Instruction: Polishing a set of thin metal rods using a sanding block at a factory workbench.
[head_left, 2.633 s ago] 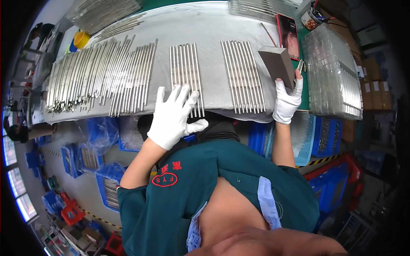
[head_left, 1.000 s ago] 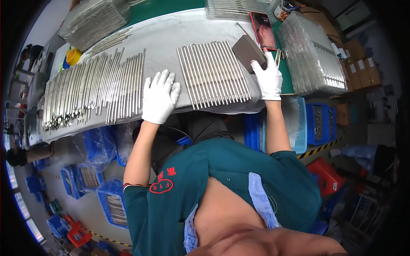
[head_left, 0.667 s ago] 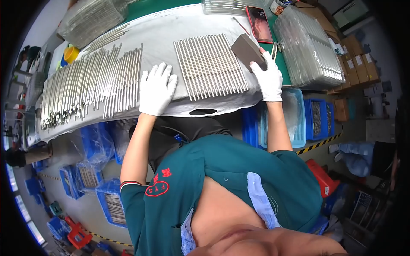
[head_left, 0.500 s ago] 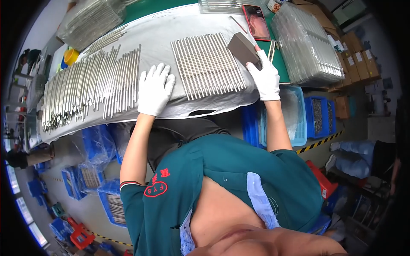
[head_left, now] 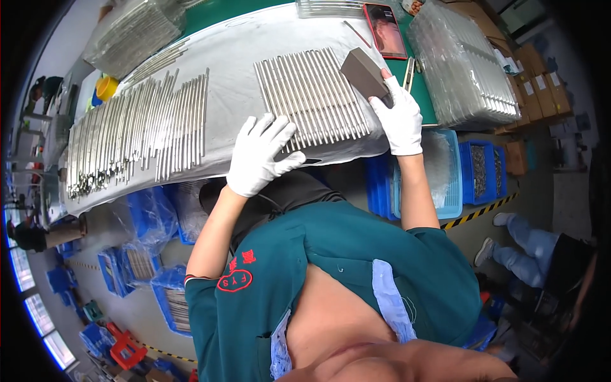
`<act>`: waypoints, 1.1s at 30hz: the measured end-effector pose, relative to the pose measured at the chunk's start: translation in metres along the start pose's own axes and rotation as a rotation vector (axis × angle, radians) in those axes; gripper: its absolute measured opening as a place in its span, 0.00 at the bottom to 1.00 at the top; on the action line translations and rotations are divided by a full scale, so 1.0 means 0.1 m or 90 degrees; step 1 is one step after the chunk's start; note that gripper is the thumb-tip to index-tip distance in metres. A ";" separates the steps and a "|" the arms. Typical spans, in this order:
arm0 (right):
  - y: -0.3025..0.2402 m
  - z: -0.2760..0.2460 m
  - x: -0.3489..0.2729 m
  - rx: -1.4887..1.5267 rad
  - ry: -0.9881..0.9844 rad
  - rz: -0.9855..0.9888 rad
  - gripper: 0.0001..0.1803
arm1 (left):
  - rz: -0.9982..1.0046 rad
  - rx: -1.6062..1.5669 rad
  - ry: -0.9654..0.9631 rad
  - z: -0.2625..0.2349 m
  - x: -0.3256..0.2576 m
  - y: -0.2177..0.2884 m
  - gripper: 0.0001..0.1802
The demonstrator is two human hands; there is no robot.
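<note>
A neat row of slim metal rods [head_left: 309, 95] lies side by side on the white cloth [head_left: 232, 83] covering the table. My left hand [head_left: 262, 156], in a white glove, is spread with fingers apart at the near left corner of this row; whether it touches the rods I cannot tell. At the row's right side, my right hand [head_left: 400, 121], gloved with bare thumb and fingertip showing, grips the near end of a dark grey-brown rectangular block [head_left: 366, 73]. A larger, uneven spread of metal rods [head_left: 140, 127] covers the left of the cloth.
A phone with a red edge [head_left: 386, 32] lies at the back right, beside plastic-wrapped rod stacks [head_left: 461, 70]. Another wrapped stack [head_left: 133, 38] and a yellow cup-like thing [head_left: 106, 86] stand at the far left. Blue bins [head_left: 477, 172] sit below right. A person's legs [head_left: 522, 251] show at lower right.
My left hand has moved right, from the gap between the two groups of rods to the near left corner of the neat row. The right hand still grips the block.
</note>
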State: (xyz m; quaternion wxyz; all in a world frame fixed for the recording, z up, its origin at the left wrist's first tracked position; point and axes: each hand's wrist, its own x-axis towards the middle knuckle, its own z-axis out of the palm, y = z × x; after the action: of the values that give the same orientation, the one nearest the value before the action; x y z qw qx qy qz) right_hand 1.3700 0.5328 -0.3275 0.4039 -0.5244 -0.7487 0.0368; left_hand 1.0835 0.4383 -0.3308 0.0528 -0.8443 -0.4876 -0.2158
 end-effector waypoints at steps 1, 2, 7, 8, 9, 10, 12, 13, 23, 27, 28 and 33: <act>-0.01 -0.01 0.00 -0.006 -0.007 0.008 0.34 | -0.003 0.000 0.000 0.00 0.00 0.00 0.34; -0.01 -0.02 0.00 -0.013 -0.013 0.015 0.34 | 0.007 -0.004 0.002 0.00 0.01 -0.01 0.34; -0.03 -0.03 0.01 -0.027 -0.027 0.030 0.35 | 0.023 0.001 0.010 -0.01 0.00 -0.06 0.35; -0.02 -0.02 0.00 -0.026 -0.022 0.030 0.35 | 0.013 -0.026 0.002 -0.06 0.05 -0.02 0.35; -0.02 -0.02 0.01 -0.016 -0.015 0.025 0.35 | 0.002 -0.052 -0.006 -0.09 0.06 -0.01 0.35; -0.03 -0.01 0.01 -0.016 -0.016 0.023 0.35 | 0.001 -0.052 -0.005 -0.08 0.05 -0.03 0.35; -0.04 -0.02 0.01 -0.032 -0.021 0.028 0.35 | 0.005 -0.070 -0.006 -0.05 0.04 -0.04 0.37; -0.04 -0.03 0.01 -0.034 -0.022 0.025 0.35 | 0.003 -0.072 -0.003 -0.05 0.04 -0.03 0.37; -0.03 -0.02 0.02 -0.054 -0.021 0.015 0.36 | -0.018 -0.056 0.103 0.01 0.08 -0.01 0.28; -0.06 -0.03 0.03 -0.060 -0.022 0.033 0.37 | -0.024 -0.073 0.138 0.04 0.09 -0.02 0.27; -0.05 -0.02 0.03 -0.059 -0.025 0.031 0.37 | -0.027 -0.073 0.138 0.04 0.09 -0.01 0.27; -0.05 0.00 0.03 -0.074 -0.007 0.050 0.40 | -0.024 -0.086 0.114 0.01 0.11 0.01 0.29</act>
State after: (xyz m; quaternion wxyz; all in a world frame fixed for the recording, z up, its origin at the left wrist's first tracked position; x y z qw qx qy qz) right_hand 1.3660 0.5327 -0.3233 0.3666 -0.5758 -0.7307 0.0118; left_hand 1.0891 0.4467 -0.3270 0.0351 -0.8138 -0.4814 -0.3237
